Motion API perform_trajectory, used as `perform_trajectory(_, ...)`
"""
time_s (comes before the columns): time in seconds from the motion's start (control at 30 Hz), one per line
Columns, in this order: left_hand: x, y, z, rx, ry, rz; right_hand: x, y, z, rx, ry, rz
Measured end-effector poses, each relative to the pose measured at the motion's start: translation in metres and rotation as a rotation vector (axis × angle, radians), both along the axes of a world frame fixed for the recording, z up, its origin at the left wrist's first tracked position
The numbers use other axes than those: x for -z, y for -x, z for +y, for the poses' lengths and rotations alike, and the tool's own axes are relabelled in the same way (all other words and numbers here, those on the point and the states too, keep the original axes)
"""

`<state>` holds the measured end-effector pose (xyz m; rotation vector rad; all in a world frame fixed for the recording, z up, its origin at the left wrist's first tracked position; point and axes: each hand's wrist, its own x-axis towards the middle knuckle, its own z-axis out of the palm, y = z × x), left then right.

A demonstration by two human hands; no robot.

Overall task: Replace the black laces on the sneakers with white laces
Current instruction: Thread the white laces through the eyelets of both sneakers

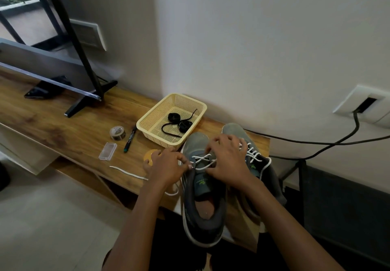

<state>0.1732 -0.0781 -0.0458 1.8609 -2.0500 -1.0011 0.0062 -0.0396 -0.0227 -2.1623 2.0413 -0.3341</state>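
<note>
our left hand (166,166) pinches the white lace (203,157) on the sneaker (202,209) at the table (63,127) right end; our right hand (229,162) grips it too, fingers curled.

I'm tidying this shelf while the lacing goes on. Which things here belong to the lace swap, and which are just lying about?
Job in hand: sneaker being laced, second sneaker, white lace, black laces, basket holding them.
Lying about: tape roll, marker, clear plastic case, yellow disc, black cable.

Person's two bare arms, head-cam view from above.
L hand (166,166) & R hand (226,161) bare; forearms bare, unsleeved to near frame edge. Dark clothing btwn arms, too dim to identify.
</note>
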Motion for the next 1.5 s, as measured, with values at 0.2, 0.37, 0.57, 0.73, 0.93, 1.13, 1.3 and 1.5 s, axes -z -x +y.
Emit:
perform_trajectory(0.2,0.01,-0.01,-0.005,-0.23,-0.005,0.134,-0.006,0.003,0.014,0.113,0.054,0.055)
perform_trajectory(0.37,-0.013,-0.026,0.003,-0.582,0.105,0.139,-0.008,-0.001,0.018,0.13,0.055,0.059)
perform_trajectory(0.57,-0.031,0.018,0.031,-0.206,0.351,-0.054,-0.013,-0.004,0.026,0.172,0.024,0.077)
perform_trajectory(0.73,-0.027,0.033,0.035,-0.19,0.187,-0.172,-0.016,-0.011,0.031,0.171,-0.02,0.128)
perform_trajectory(0.93,-0.007,0.012,0.007,-0.09,-0.008,-0.191,-0.024,-0.01,0.003,0.135,-0.085,0.179)
perform_trajectory(1.13,-0.003,0.021,-0.014,-0.058,-0.036,-0.156,-0.027,-0.006,-0.009,0.168,-0.222,0.188)
perform_trajectory(1.3,0.005,0.011,-0.022,0.037,-0.097,-0.187,-0.024,-0.001,-0.012,0.202,-0.256,0.165)
perform_trajectory(1.5,-0.003,-0.002,-0.024,-0.057,-0.144,-0.075,-0.023,-0.002,-0.011,0.234,-0.256,0.14)
